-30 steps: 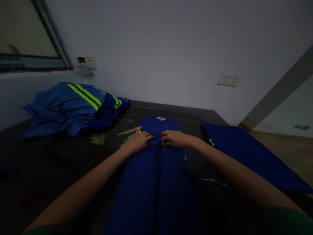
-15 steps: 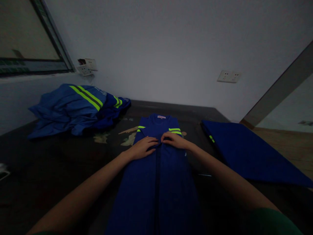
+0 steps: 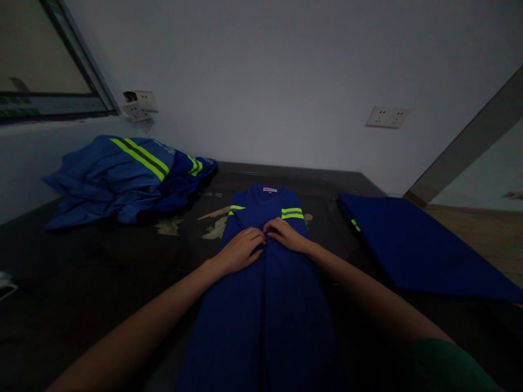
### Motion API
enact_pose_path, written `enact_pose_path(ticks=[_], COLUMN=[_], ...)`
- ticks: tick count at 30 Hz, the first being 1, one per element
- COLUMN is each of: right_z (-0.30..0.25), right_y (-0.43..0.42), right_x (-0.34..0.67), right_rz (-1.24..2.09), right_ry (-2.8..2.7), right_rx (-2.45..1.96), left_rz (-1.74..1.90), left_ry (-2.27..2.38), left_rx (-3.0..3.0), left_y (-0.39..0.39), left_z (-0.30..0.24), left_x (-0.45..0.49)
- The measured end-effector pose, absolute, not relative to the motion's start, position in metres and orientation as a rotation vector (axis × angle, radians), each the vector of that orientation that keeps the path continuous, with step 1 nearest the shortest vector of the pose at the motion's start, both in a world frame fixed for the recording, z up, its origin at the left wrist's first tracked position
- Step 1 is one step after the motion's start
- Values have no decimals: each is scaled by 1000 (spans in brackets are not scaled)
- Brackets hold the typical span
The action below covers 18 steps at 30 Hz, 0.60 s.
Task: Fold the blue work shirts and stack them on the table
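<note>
A blue work garment (image 3: 265,305) with yellow-green reflective stripes lies folded into a long narrow strip down the middle of the dark table (image 3: 81,283), its collar at the far end. My left hand (image 3: 241,249) rests flat on the garment's left half, fingers together and stretched toward the centre line. My right hand (image 3: 286,235) lies on the right half, fingertips meeting the left hand's at the centre seam. Both hands press on the cloth just below the stripes; neither grips it.
A heap of crumpled blue striped garments (image 3: 122,177) lies at the back left against the wall. A folded blue garment (image 3: 412,247) lies at the right of the table. Wall sockets (image 3: 386,116) are behind, and a window is at upper left.
Both hands have slid toward me along the garment, away from the collar, uncovering the reflective stripes. The fingertips now meet at the centre line.
</note>
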State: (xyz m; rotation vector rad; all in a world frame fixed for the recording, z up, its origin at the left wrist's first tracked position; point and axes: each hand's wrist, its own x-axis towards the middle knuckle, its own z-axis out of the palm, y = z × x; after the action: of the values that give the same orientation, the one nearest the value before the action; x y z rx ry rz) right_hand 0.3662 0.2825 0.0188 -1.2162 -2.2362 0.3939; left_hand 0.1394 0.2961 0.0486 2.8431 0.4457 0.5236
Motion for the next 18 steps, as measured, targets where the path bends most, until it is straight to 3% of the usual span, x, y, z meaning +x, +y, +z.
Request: enact_pose_path(ticks=[9, 18], right_z=[24, 17], right_y=[285, 282], right_x=[360, 356], right_rz=[412, 100], right_ry=[-2243, -2289], right_rx=[-1280, -1375], left_rz=[437, 354], left_ry=[497, 688], left_rx=[2918, 3035], left_y=[287, 259], left_z=[52, 66], left_x=[136, 143])
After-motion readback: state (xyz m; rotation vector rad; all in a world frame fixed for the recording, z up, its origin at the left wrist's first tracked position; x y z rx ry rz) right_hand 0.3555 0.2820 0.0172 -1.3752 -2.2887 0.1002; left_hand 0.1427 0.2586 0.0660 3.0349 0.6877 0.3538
